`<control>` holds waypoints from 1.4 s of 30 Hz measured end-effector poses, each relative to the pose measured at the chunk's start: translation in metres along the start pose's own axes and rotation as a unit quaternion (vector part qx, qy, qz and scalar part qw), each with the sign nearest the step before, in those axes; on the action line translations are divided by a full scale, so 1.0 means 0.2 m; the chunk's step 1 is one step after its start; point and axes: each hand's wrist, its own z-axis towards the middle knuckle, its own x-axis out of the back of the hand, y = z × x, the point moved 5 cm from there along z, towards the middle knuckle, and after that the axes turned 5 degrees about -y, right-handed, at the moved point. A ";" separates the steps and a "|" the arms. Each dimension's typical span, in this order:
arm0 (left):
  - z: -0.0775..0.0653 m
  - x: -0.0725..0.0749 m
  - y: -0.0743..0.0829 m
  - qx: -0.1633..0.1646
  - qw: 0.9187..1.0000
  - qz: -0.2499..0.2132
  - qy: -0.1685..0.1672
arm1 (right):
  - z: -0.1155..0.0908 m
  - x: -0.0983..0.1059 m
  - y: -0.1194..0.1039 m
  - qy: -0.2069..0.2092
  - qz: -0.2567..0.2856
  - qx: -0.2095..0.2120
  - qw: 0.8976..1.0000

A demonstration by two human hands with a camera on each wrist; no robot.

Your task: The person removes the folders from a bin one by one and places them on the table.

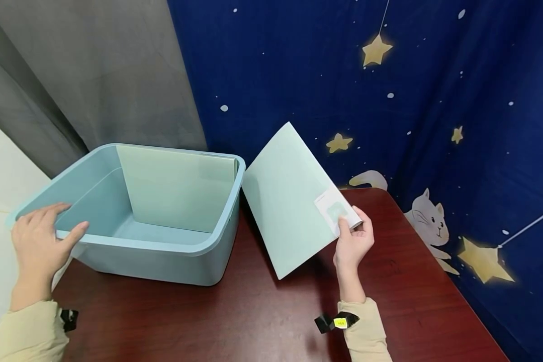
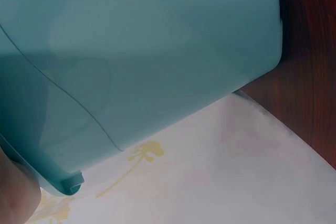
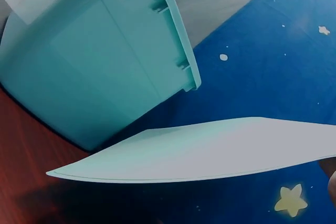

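Note:
A blue plastic bin [image 1: 163, 245] stands on the left part of the table. My left hand [image 1: 38, 241] holds its near left corner, with thumb and fingers over the rim; the left wrist view shows only a bit of this hand beside the rim. Inside the bin, a pale green folder [image 1: 176, 188] leans upright against the far wall. To the right of the bin, my right hand [image 1: 354, 241] pinches another pale green folder [image 1: 285, 206] near its white label [image 1: 332, 208], thumb on top. This folder is tilted, and appears nearly edge-on in the right wrist view.
The dark red wooden table [image 1: 407, 271] extends to the right and front. Behind it hang a grey curtain [image 1: 131, 70] and a navy curtain [image 1: 298, 60] with stars and a cat. A white cloth with yellow print [image 2: 210, 166] lies beyond the table at the left.

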 end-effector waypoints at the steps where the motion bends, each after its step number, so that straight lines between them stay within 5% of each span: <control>1: 0.00 0.00 0.00 0.000 1.000 -0.001 0.001 | -0.01 0.00 0.01 0.002 -0.002 -0.003 1.000; 42: 0.00 0.00 0.00 -0.003 1.000 0.004 -0.007 | -0.17 0.12 0.21 0.050 -0.045 -0.083 0.994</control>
